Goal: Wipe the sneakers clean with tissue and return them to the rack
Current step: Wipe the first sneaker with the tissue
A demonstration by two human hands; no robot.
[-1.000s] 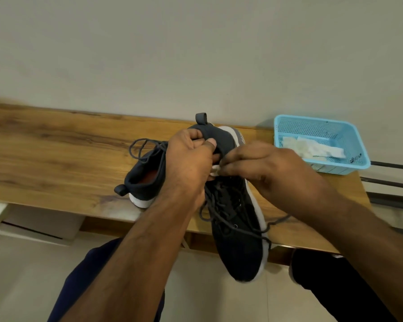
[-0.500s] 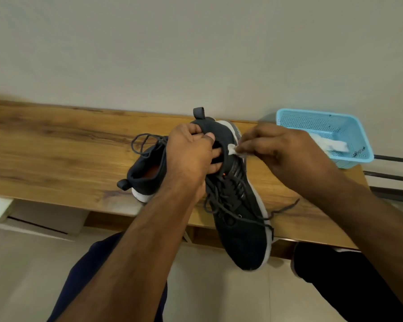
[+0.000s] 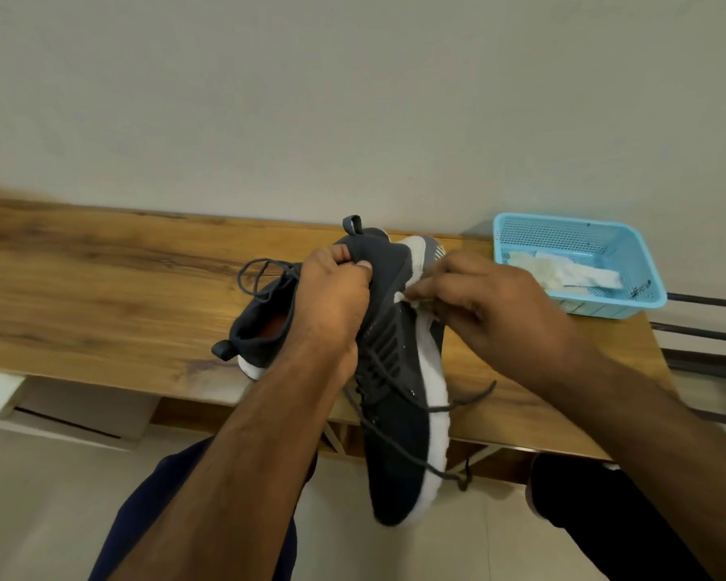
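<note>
Dark navy sneaker with white sole, light blue basket, brown wood-grain table.

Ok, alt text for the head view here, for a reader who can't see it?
The left hand grips a dark sneaker by its heel while the right hand pinches a white tissue against its side. A second sneaker lies on the wooden bench, beside a blue basket of tissues.
</note>
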